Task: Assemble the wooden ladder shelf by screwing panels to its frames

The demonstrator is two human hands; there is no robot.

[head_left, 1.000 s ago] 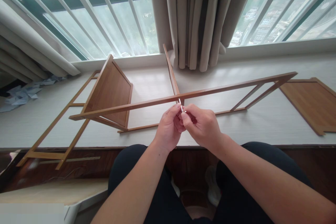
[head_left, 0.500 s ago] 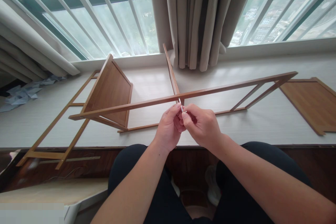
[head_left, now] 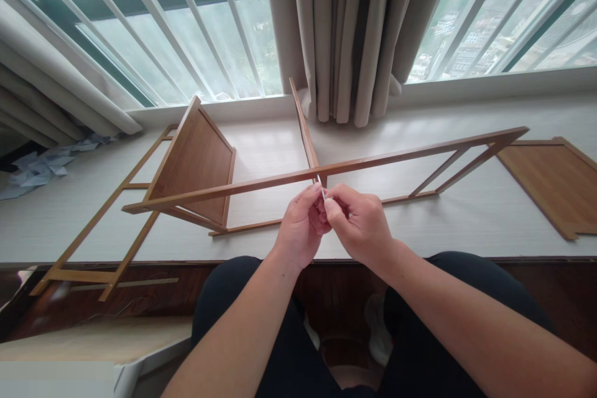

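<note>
A thin silver hex key point(head_left: 321, 185) points up at the near rail point(head_left: 261, 183) of a brown wooden frame, close to where a shelf panel point(head_left: 304, 127) meets it. My right hand point(head_left: 358, 219) is closed, pinching the lower end of the key between thumb and fingers. Beside it, my left hand point(head_left: 301, 221) is closed too, its thumb and fingertips around the key just under the rail. The key's tip meets the rail's underside; the fastener there is too small to make out. At the left, another wooden panel point(head_left: 193, 165) stands upright, joined to the rail.
A ladder-like wooden side frame point(head_left: 88, 275) lies at the left, overhanging the edge of the white ledge point(head_left: 466, 236). A loose wooden panel point(head_left: 555, 180) lies at the right. Crumpled paper point(head_left: 37, 168) is at the far left. Curtains point(head_left: 347, 37) hang behind, between barred windows.
My right fingers have shifted slightly around the end of the hex key, whose bent end shows less now. My left hand and the wooden frame stay in place.
</note>
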